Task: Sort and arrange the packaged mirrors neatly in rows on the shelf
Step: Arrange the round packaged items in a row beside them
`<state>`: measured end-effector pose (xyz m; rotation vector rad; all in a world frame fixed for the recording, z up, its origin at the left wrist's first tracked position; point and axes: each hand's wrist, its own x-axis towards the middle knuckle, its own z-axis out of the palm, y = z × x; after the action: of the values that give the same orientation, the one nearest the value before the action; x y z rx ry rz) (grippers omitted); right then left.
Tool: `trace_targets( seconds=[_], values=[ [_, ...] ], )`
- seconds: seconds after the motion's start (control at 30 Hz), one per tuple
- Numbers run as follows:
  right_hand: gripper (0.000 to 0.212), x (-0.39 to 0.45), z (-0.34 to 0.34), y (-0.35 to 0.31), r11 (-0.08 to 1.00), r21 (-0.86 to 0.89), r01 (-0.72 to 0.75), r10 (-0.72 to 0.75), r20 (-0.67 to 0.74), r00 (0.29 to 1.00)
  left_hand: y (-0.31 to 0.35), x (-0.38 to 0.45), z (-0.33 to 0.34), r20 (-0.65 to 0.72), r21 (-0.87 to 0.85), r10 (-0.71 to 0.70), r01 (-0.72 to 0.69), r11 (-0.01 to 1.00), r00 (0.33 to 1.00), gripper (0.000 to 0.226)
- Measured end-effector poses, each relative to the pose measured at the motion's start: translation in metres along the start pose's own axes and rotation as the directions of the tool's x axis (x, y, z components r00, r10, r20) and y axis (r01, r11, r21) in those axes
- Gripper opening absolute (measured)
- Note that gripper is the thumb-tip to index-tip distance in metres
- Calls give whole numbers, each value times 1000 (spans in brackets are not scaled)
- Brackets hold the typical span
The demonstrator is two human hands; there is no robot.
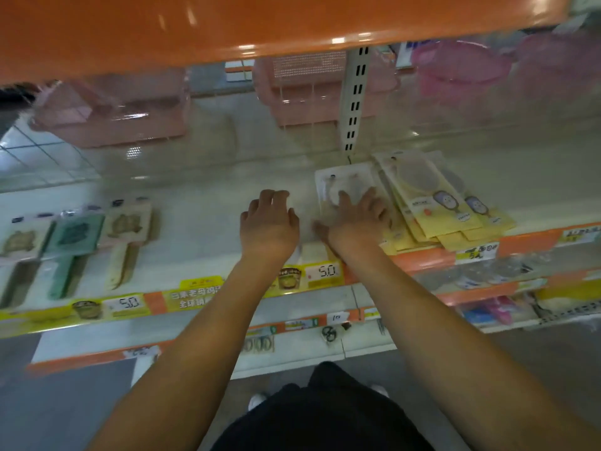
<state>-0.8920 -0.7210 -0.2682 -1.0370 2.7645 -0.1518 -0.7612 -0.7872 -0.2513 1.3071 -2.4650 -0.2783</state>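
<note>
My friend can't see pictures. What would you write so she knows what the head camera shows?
A person's right hand presses flat on a white packaged mirror on a shop shelf, beside a fanned stack of yellow packaged mirrors. The left hand hovers over bare shelf nearby, and three packaged brushes lie further left.

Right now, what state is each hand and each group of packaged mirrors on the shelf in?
left hand: open, fingers loosely bent over bare shelf, holding nothing.
right hand: open, fingers spread flat on the white mirror pack.
white mirror pack: lying flat, roughly square to the shelf edge.
yellow mirror packs: overlapping, fanned askew, not yet in a row.
paddle-shaped packs: flat, side by side in a row at far left.
</note>
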Motion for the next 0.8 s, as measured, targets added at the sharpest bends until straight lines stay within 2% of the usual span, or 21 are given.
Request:
trace_targets(
  seconds=[0.1, 0.17, 0.3, 0.6, 0.8],
  values=[
    [71, -4, 0, -11, 997, 55, -47, 49, -42, 998, -18, 3, -6, 41, -13, 35, -35, 999, 999, 37],
    [69, -8, -2, -15, 992, 106, -64, 69, -38, 997, -26, 5, -8, 57, -16, 43, -42, 999, 997, 37],
    [65, -10, 1, -18, 994, 51, -99, 100, -26, 995, -32, 8, -13, 48, -44, 41, -39, 998, 998, 37],
    [54, -14, 3, -41, 987, 153, -39, 58, -116, 992, -51, 5, -26, 6, -55, -14, 14, 998, 1000, 37],
    [55, -19, 1, -72, 996, 89, 17, 7, -267, 964, -78, 4, -39, -6, -52, -46, 45, 998, 999, 37]
  ],
)
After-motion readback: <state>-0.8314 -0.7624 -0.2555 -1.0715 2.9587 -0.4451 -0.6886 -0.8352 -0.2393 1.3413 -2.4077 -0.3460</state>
